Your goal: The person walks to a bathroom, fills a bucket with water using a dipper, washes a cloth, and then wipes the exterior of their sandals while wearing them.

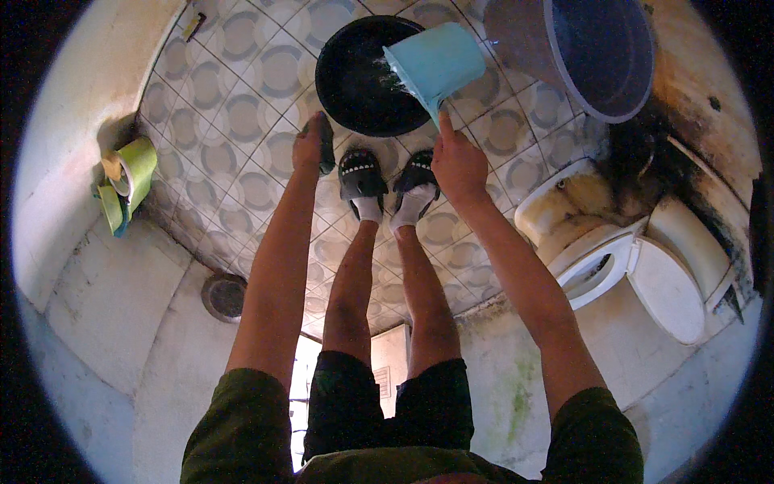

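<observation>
My right hand is closed round the handle of a light blue water dipper. The dipper is tipped to the left over a round black basin. White water runs from its rim into the basin. My left hand is closed on a dark, elongated object just below the basin's left side. Its exact kind cannot be made out. My feet, in black slippers and light socks, stand on the near side of the basin.
A large translucent bucket stands at the far right. Below it is a stained toilet with its lid raised. Yellow-green plastic items hang on the left wall. A small yellow and black object lies on the patterned tile floor.
</observation>
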A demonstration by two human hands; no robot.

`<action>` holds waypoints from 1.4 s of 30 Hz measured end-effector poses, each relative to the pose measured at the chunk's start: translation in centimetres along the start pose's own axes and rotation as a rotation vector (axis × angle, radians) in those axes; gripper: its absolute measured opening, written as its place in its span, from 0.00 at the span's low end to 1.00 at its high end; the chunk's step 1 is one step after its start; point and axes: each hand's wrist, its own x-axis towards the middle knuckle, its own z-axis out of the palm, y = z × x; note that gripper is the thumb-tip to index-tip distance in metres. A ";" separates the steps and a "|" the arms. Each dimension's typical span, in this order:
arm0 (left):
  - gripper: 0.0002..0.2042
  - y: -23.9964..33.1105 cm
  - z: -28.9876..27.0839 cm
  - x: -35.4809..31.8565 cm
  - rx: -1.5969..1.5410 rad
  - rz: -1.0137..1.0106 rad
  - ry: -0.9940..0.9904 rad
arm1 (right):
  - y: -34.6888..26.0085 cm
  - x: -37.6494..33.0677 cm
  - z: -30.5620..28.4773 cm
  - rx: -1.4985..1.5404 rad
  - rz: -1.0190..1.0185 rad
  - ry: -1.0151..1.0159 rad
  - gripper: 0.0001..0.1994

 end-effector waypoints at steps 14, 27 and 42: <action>0.42 -2.8 11.1 5.2 0.149 0.055 -0.374 | 2.9 1.1 -4.2 -0.004 0.111 0.197 0.23; 0.24 0.5 12.3 1.8 -0.424 -0.086 -0.754 | 39.0 20.1 -6.3 -0.183 0.588 -0.120 0.20; 0.20 0.7 10.3 0.9 -0.466 -0.113 -0.400 | 17.8 6.7 -18.1 1.600 0.496 0.001 0.16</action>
